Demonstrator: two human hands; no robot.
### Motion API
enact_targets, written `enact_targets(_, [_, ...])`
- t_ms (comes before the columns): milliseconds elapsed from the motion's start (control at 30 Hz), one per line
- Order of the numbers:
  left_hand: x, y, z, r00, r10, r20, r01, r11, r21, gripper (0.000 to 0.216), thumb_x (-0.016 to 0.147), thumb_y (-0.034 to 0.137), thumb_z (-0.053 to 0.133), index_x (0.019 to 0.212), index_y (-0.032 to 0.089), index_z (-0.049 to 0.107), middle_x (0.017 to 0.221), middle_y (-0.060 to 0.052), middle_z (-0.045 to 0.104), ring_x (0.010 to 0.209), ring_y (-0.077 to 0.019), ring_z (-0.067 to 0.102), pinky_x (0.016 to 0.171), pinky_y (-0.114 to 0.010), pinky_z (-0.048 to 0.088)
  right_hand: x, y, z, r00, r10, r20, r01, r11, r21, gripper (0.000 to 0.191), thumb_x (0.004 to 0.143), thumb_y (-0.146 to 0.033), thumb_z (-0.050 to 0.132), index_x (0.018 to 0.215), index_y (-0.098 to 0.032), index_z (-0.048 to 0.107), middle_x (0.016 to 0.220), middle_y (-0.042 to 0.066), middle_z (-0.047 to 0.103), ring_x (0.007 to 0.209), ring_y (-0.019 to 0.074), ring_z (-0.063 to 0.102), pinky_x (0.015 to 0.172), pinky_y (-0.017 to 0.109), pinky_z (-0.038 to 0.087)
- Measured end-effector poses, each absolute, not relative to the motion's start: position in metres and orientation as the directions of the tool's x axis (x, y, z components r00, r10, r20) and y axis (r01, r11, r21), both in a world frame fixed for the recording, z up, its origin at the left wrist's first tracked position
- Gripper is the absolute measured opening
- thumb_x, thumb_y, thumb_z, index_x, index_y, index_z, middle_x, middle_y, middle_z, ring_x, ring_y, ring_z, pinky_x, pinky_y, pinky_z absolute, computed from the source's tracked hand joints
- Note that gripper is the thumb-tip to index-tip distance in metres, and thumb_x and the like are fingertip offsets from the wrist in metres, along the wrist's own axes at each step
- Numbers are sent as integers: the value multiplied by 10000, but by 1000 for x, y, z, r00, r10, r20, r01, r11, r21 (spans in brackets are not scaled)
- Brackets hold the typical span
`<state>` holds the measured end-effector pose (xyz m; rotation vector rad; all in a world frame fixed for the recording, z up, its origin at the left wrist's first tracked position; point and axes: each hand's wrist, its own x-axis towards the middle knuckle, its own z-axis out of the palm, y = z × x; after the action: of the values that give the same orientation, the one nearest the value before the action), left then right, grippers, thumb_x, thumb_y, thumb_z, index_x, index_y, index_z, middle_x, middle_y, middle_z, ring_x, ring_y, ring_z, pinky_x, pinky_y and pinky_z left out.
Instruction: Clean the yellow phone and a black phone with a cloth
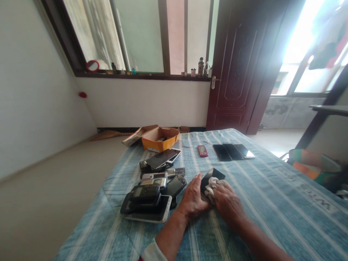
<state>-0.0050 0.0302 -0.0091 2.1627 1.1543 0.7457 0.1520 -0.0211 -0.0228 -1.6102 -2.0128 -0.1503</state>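
Observation:
A black smartphone [216, 174] lies on the striped blue cloth in front of me. My left hand [192, 198] grips it along its left side, with the thumb by the near edge. In my right hand [228, 200] is a bunched white cloth [211, 189], pressed on the phone's screen and covering its lower part. To the left sits a heap of old phones, among them a black keypad phone [145, 192] on top of a large white-edged smartphone [164, 210]. A dark smartphone [162, 158] tops the farther part of the heap.
An orange cardboard box [160, 145] with its lid open stands at the far left of the covered table [261, 217]. A pink phone [202, 150] lies beyond my hands. Several dark smartphones [232, 152] lie side by side at the far right.

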Motion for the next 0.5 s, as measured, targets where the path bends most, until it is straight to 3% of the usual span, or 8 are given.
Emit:
enact_targets(267, [-7, 32, -8, 522, 829, 200, 562, -510, 651, 986, 569, 278, 706, 1448, 109, 292, 1491, -188, 366, 1392, -310, 326, 1170, -447, 258, 146, -36, -18, -198, 884, 424, 847, 372, -379, 306, 878, -95, 446, 879, -229, 721, 1007, 52, 706, 1013, 215, 584, 929, 327, 462])
enact_targets(500, [-9, 34, -12, 548, 804, 232, 539, -551, 638, 1025, 587, 403, 749, 1457, 143, 274, 1494, -174, 364, 1384, -314, 338, 1159, -466, 266, 145, -35, -22, -254, 820, 513, 768, 494, -408, 327, 873, -85, 433, 864, -227, 727, 964, 60, 712, 978, 208, 614, 924, 325, 473])
